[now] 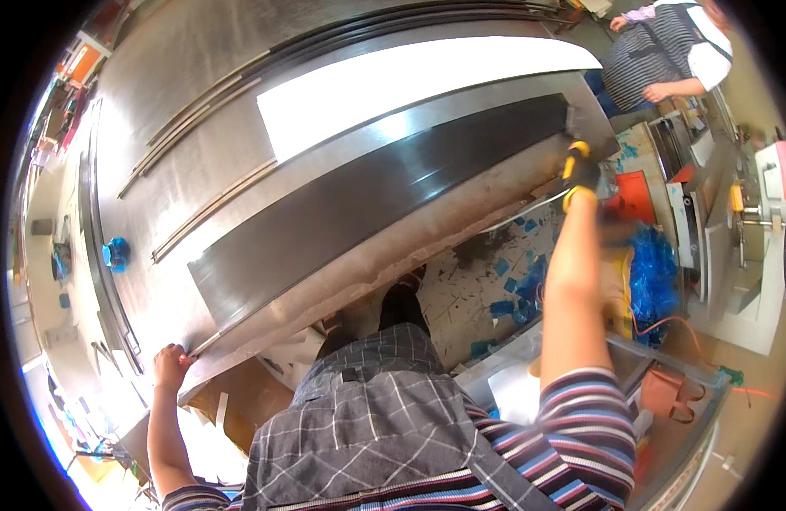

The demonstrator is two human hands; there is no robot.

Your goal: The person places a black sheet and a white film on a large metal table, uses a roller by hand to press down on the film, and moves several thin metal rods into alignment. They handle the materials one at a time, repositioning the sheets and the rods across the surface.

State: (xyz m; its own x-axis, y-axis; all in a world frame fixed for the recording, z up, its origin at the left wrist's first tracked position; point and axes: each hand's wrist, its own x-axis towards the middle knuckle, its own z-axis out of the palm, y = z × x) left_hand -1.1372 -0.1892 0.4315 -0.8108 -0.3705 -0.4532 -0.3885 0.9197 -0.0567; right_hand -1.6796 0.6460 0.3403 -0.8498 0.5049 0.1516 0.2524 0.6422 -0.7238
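A long dark sheet lies slantwise across the metal table. At the table's near-left corner, my left hand is closed around the end of a thin strip, which runs toward the sheet's near corner. My right hand, in a black and yellow glove, is stretched out to the sheet's far right end. Its fingers are wrapped round a greyish tool, too blurred for me to tell its kind. Beyond the dark sheet rests a bright white sheet.
Long thin bars lie on the table's left and far parts. A blue jar-like object stands at the left. Another person is at the far right. Blue plastic and scraps litter the floor; a brown bag sits lower right.
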